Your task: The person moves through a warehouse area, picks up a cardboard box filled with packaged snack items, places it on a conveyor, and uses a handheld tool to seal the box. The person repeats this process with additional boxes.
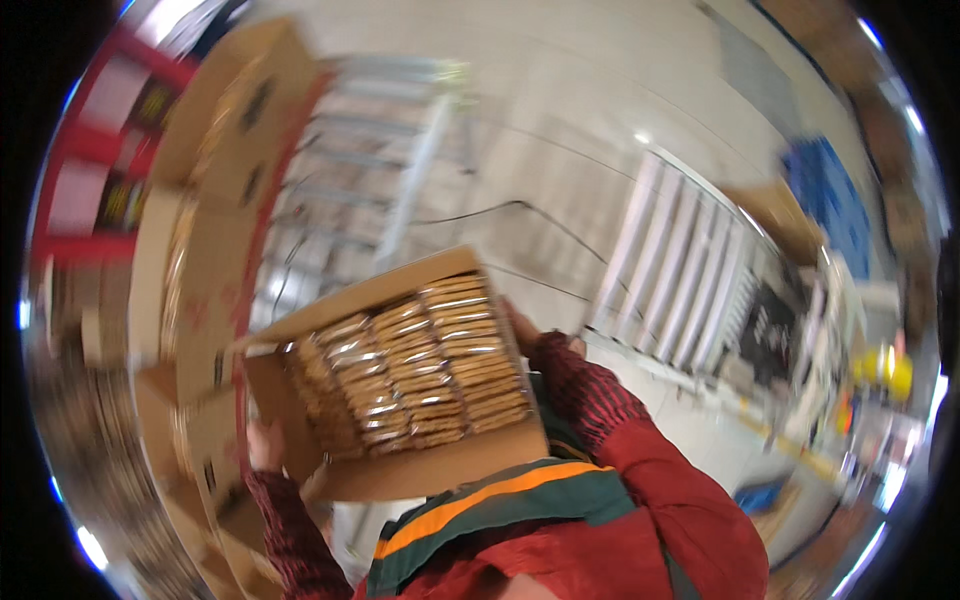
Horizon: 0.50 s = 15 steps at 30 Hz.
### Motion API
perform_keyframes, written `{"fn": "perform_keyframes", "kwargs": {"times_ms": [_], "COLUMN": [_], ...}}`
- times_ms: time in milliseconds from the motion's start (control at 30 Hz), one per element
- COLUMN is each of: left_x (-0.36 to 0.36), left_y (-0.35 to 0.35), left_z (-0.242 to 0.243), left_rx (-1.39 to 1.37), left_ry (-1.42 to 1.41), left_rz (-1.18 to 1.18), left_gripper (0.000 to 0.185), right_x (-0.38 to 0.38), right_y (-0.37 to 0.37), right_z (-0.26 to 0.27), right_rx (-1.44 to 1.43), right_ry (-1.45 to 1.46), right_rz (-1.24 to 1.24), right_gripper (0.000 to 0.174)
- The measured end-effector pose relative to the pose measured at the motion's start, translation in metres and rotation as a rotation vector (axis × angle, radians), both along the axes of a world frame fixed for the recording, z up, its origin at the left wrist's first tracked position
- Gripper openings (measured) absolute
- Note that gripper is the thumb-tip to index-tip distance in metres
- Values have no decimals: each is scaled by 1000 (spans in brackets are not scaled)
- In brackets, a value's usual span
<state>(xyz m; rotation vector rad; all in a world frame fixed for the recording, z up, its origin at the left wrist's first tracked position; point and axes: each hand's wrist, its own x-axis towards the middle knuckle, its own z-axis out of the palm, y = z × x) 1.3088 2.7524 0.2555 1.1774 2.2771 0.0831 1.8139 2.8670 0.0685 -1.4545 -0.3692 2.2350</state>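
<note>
An open cardboard box is held tilted against the front of my body, between my two hands. Inside lie rows of flat, golden-brown baked goods in clear, shiny wrapping. My left hand grips the box's left side near a raised flap. At the opposite side, my right hand presses on the outer wall, its fingers partly hidden by the box. Motion blur softens the picture.
More open cardboard boxes stand in a row along the left, beside a red rack. A metal roller conveyor lies beyond. White slatted equipment stands at the right, with a black cable across the tiled floor.
</note>
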Motion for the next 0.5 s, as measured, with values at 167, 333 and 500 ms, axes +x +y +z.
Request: {"fn": "perform_keyframes", "kwargs": {"times_ms": [167,333,500], "left_x": [145,337,513], "left_y": [45,78,142], "left_z": [-3,-16,-37], "left_rx": [351,186,377], "left_ry": [-175,-136,-348], "left_rz": [-162,-410,-708], "left_gripper": [19,18,25], "right_x": [127,352,543], "right_y": [-26,-85,-125], "right_z": [16,78,140], "right_rx": [-74,-19,59], "right_ry": [-158,-140,-203], "right_rz": [-181,-396,-584], "right_gripper": [75,74,68]}}
